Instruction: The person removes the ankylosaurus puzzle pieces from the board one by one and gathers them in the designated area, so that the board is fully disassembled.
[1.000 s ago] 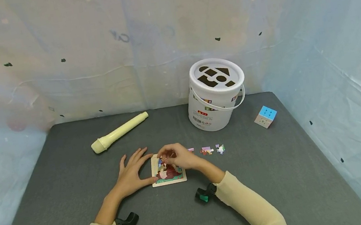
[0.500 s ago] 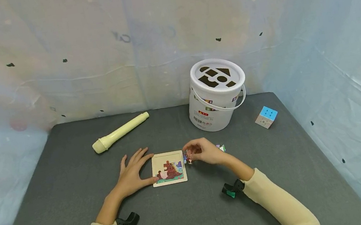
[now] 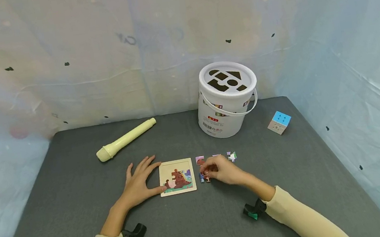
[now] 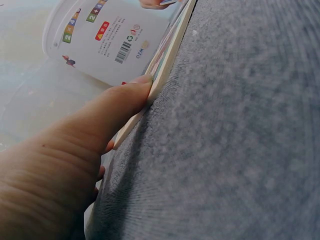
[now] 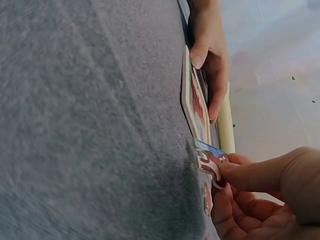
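Note:
A square wooden puzzle tray (image 3: 168,168) lies on the dark cloth, assembled pieces of a brown animal picture filling its lower right part. My left hand (image 3: 139,186) rests at its left side, fingers spread, the index fingertip near the upper corner. In the left wrist view the thumb (image 4: 127,97) presses on the tray's edge. Just right of the tray, my right hand (image 3: 222,169) pinches a puzzle piece (image 5: 212,162), blue and brown, between thumb and fingers. Behind that hand lie loose puzzle pieces: a pink-brown one (image 3: 200,160), a partly hidden one (image 3: 216,155) and a green-white one (image 3: 232,156).
A yellow toy microphone (image 3: 125,139) lies at the back left. The white lidded bucket (image 3: 223,109) with shape cutouts stands at the back, and a puzzle cube (image 3: 279,123) sits farther right. Pale sheeting (image 3: 101,58) rises behind the table.
From over the tray, my right hand has moved right with the puzzle piece, then slightly nearer to me, uncovering the tray and a loose piece. My left hand has stayed at the tray.

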`<move>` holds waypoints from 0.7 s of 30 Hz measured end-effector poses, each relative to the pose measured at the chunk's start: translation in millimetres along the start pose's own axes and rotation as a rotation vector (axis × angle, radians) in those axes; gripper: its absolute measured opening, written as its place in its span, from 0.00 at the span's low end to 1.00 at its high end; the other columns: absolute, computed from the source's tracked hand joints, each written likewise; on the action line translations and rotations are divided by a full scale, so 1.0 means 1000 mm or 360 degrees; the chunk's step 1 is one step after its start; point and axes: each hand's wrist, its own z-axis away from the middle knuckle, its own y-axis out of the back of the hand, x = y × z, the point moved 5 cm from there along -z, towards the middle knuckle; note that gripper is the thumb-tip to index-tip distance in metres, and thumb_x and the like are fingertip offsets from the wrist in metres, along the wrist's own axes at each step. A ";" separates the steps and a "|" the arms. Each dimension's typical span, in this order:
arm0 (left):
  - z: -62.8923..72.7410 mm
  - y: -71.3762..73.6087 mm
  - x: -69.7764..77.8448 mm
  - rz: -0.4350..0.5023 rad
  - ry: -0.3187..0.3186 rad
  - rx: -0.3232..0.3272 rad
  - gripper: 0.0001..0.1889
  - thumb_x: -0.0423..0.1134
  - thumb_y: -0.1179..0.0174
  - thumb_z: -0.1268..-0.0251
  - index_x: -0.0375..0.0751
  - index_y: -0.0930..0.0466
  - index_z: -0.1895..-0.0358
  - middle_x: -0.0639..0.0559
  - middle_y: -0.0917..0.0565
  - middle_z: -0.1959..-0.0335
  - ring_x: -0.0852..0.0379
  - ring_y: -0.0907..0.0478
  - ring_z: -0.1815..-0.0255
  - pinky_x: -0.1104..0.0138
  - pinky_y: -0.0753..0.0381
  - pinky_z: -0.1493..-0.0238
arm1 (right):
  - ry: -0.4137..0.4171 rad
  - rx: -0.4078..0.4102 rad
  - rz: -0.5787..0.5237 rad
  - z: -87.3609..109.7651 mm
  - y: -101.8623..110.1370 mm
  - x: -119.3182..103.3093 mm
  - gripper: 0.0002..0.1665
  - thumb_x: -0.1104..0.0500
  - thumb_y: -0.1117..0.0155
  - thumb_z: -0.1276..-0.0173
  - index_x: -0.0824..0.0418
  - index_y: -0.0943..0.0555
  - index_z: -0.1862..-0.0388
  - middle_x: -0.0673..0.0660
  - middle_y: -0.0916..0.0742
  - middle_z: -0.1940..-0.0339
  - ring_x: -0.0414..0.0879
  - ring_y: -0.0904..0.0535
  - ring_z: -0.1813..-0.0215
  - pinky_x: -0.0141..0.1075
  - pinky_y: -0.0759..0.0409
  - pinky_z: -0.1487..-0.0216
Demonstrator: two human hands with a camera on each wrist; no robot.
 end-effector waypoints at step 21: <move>0.001 0.000 -0.001 0.0006 0.0013 -0.0005 0.47 0.65 0.28 0.49 0.49 0.32 0.26 0.43 0.41 0.22 0.39 0.51 0.21 0.32 0.70 0.31 | 0.0088 0.0185 0.0365 0.013 -0.012 0.002 0.17 0.70 0.26 0.40 0.63 0.14 0.52 0.53 0.19 0.62 0.43 0.24 0.63 0.33 0.24 0.63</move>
